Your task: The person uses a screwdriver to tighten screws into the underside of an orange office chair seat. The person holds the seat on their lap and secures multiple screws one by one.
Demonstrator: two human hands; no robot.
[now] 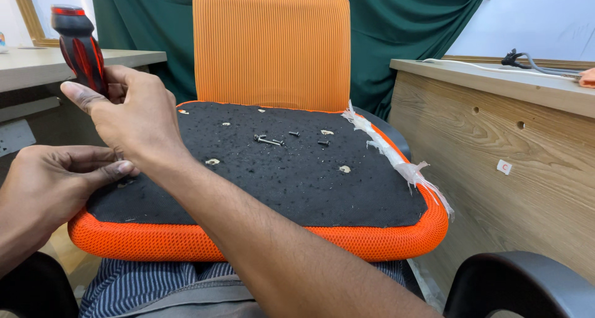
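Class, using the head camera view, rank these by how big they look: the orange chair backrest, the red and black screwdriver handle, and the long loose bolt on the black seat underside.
1. Orange chair backrest, clearly largest.
2. Red and black screwdriver handle, though nearness to the camera enlarges it.
3. Long loose bolt, smallest.

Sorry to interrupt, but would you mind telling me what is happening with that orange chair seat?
A person has an orange chair seat lying upside down across their lap, its black underside facing up. Their right hand grips a red and black screwdriver handle at the seat's left edge, while the left hand pinches at a spot just below it. A few loose screws lie on the black fabric. An orange backrest stands upright behind the seat.
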